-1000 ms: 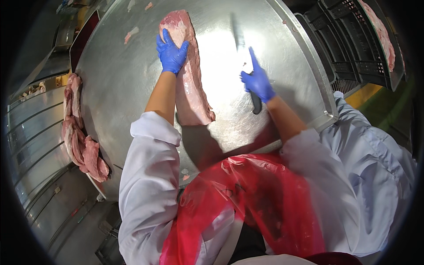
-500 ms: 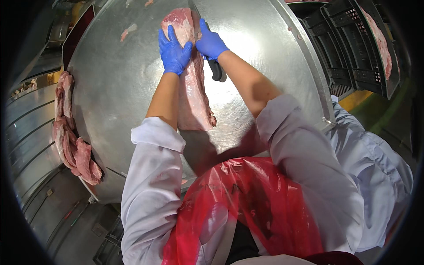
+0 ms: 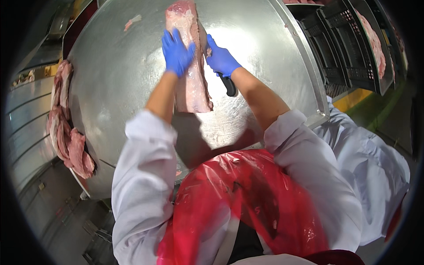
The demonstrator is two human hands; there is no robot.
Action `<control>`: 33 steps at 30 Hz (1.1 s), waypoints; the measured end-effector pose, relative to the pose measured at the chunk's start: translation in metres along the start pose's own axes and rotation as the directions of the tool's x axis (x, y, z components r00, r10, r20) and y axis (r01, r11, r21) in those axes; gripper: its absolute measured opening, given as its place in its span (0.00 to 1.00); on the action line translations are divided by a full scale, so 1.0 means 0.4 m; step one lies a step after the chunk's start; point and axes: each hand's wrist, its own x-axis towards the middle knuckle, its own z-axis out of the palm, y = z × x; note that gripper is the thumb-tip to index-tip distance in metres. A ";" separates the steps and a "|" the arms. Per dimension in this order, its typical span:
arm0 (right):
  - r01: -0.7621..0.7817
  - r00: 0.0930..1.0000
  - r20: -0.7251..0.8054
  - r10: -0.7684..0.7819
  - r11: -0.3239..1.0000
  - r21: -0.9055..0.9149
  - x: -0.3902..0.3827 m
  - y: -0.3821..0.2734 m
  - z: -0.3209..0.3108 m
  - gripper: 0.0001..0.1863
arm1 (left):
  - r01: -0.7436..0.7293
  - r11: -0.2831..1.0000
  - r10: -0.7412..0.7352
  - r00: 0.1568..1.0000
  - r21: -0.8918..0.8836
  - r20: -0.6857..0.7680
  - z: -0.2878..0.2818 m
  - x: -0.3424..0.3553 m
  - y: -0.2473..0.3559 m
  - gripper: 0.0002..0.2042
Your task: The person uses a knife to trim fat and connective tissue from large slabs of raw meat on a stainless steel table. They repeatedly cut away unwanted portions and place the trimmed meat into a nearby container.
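A long slab of pale pink meat (image 3: 187, 84) with a fatty surface lies lengthwise on the metal table, pointing away from me. My left hand (image 3: 177, 54), in a blue glove, rests on it with the fingers spread. Just to the right of the slab, my right hand (image 3: 223, 58), also blue-gloved, is closed round a knife (image 3: 229, 85). Its black handle sticks out below the hand toward me. The blade is hard to make out by the meat's right edge. A small meat scrap (image 3: 209, 52) shows at the right hand's thumb side.
The metal table (image 3: 119, 88) has a raised rim on the right. Long meat strips (image 3: 66, 128) lie along its left edge. A small scrap (image 3: 132, 22) sits at the far left. Black crates (image 3: 349, 48) holding meat stand beyond the right rim. A white-sleeved person (image 3: 362, 163) is close at right.
My right hand and the knife have moved toward me and right, away from the slab's edge. My left hand now rests farther down the slab. The whole view has shifted slightly.
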 end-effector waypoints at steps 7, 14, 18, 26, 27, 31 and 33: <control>-0.016 1.000 0.019 0.020 0.983 -0.185 -0.015 0.016 0.073 0.46 | 0.069 0.997 -0.066 0.996 -0.042 0.068 -0.076 -0.223 0.059 0.37; -0.140 0.975 0.158 0.154 0.985 -0.097 -0.355 0.082 0.147 0.43 | 0.222 0.974 -0.224 0.973 0.043 0.056 -0.042 -0.237 0.059 0.36; 0.070 0.983 0.181 -0.027 0.969 -0.236 -0.560 0.209 0.190 0.40 | 0.318 0.946 -0.323 0.934 0.058 0.152 -0.061 -0.225 0.073 0.39; 0.202 0.979 0.090 -0.183 0.930 -0.308 -0.862 0.326 0.027 0.41 | 0.503 0.843 -0.538 0.780 0.190 0.319 -0.145 -0.160 0.190 0.49; 0.249 0.966 0.001 -0.259 0.928 -0.277 -0.874 0.329 0.010 0.42 | 0.485 0.864 -0.503 0.833 0.133 0.231 -0.127 -0.158 0.136 0.48; 0.306 0.899 -0.307 -0.311 0.950 -0.066 -0.865 0.319 -0.030 0.43 | 0.600 0.460 -0.376 0.799 -0.654 0.469 -0.072 -0.128 -0.038 0.40; 0.226 0.925 -0.335 -0.181 0.969 0.101 -0.860 0.300 -0.045 0.45 | 0.620 0.059 -0.156 0.780 -0.782 0.606 -0.106 -0.159 -0.047 0.35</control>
